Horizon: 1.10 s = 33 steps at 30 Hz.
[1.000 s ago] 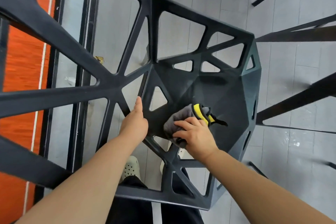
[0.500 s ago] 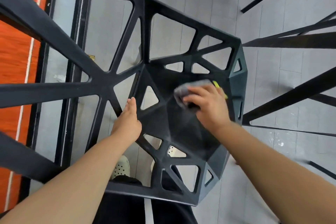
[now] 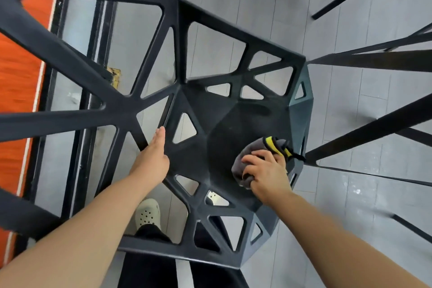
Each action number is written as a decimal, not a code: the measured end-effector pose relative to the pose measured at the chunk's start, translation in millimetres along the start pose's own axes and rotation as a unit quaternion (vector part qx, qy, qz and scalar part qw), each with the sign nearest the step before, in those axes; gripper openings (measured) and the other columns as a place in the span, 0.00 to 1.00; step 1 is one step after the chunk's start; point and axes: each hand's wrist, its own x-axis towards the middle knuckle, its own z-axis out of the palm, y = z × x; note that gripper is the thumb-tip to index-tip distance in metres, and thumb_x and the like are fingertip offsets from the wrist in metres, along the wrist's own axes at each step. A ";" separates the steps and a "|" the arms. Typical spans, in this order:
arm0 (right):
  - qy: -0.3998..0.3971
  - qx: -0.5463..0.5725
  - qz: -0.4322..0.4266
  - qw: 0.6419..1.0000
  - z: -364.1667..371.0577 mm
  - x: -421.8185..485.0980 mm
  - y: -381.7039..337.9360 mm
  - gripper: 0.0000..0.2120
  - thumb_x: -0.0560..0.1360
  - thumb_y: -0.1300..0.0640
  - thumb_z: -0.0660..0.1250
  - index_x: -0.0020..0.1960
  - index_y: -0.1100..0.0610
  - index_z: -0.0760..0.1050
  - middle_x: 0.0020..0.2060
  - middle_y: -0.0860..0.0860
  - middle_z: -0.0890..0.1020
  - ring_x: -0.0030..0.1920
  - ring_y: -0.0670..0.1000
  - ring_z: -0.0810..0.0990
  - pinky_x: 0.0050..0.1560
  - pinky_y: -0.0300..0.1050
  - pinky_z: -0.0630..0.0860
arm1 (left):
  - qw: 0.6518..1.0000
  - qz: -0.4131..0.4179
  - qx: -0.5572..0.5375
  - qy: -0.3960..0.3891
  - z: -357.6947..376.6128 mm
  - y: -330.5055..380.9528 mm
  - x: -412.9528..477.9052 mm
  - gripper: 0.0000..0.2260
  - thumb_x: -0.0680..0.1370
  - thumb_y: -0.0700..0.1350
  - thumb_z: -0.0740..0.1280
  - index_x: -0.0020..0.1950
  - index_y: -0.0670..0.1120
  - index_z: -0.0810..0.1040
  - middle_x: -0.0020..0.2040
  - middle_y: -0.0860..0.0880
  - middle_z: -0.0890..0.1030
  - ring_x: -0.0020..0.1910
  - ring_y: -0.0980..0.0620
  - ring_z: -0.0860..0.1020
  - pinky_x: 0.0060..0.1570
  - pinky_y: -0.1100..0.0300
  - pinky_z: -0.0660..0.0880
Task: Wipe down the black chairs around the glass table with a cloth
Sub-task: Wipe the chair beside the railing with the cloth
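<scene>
A black chair (image 3: 236,121) with triangular cut-outs fills the view from above, its backrest struts near the camera at the left. My right hand (image 3: 266,174) presses a bunched grey cloth (image 3: 253,151) with a yellow and black edge onto the right side of the seat. My left hand (image 3: 153,159) grips a strut where the backrest meets the seat's left edge, thumb along the bar. The fingers under the strut are hidden.
Black legs of the glass table or other chairs (image 3: 364,131) cross the grey tiled floor (image 3: 378,194) at the right. An orange surface (image 3: 14,77) and a dark metal rail (image 3: 81,105) run along the left. My shoe (image 3: 147,214) shows through the chair below.
My right hand drew the cloth from the seat's far right back toward me and to the right edge. My left hand kept its hold on the strut.
</scene>
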 end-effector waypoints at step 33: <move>0.053 -0.186 0.016 0.981 -83.9 55.3 81.2 0.14 0.69 0.57 0.71 0.51 0.43 0.82 0.57 0.51 0.79 0.58 0.61 0.73 0.56 0.59 0.64 | 0.925 0.141 0.324 -0.139 20.0 66.6 18.1 0.36 0.74 0.26 0.49 0.77 0.45 0.40 0.76 0.50 0.35 0.76 0.54 0.39 0.72 0.54 0.59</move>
